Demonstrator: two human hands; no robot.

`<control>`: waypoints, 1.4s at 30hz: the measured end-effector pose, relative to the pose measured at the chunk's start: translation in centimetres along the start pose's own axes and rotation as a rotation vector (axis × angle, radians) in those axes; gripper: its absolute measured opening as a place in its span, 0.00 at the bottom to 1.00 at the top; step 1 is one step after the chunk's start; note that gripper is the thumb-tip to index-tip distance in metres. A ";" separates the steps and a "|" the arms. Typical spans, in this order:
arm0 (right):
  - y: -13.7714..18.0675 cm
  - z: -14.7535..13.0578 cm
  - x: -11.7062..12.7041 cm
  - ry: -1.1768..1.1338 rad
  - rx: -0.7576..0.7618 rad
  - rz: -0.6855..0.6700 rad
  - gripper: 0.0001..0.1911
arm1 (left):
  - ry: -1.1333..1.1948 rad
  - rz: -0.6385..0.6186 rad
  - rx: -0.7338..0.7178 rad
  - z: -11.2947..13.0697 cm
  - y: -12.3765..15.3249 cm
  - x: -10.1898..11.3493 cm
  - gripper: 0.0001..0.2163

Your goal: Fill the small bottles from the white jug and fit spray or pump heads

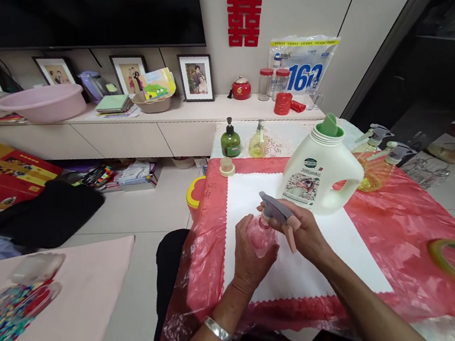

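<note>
The left hand (252, 247) grips the small pink spray bottle (260, 235) above the white sheet on the counter (395, 224), while the right hand (306, 233) is closed on its grey trigger head (275, 209). The head sits on the neck, apparently mid-fitting; whether it is tight cannot be told. The bottle is translucent pink and upright, just in front of the white jug (323, 172), whose cap is off.

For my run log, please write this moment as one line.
left hand: holds pink spray bottle | right hand: on grey-pink trigger sprayer head | behind: white detergent jug | surface: red plastic sheet
</note>
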State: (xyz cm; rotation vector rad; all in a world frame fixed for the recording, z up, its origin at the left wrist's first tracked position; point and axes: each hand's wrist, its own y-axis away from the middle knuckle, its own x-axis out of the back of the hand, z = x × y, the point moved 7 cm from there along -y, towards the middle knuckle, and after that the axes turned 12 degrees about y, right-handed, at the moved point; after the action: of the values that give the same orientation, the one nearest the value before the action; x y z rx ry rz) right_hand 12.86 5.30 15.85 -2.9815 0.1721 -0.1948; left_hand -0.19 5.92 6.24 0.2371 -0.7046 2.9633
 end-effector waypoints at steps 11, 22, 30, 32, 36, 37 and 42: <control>-0.3 1.3 -0.5 -0.027 -0.054 -0.090 0.18 | 0.079 -0.016 0.047 -0.4 0.0 -0.1 0.37; -0.3 2.0 -0.4 -0.040 -0.099 -0.081 0.17 | 0.106 -0.037 0.056 -0.2 -0.1 -0.2 0.38; 0.2 2.3 -0.7 0.014 -0.087 -0.125 0.19 | 0.108 -0.029 0.066 -0.1 -0.1 -0.1 0.36; 0.4 2.5 -0.7 0.029 -0.057 -0.118 0.19 | 0.112 -0.027 0.057 0.1 -0.2 -0.1 0.36; 0.6 3.2 -0.7 0.074 0.007 -0.093 0.17 | 0.083 -0.021 0.057 0.3 -0.2 0.0 0.35; 0.7 3.3 -0.7 0.086 0.018 -0.088 0.16 | 0.062 -0.021 0.060 0.3 -0.2 0.1 0.35; 0.8 3.5 -0.8 0.112 0.058 -0.084 0.16 | -0.062 -0.036 0.039 0.4 0.2 0.0 0.36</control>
State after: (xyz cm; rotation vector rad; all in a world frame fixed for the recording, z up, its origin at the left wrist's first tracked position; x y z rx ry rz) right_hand 12.44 5.15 12.16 -2.9233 0.0521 -0.3700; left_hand -0.20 5.58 6.52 0.3423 -0.6432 2.9487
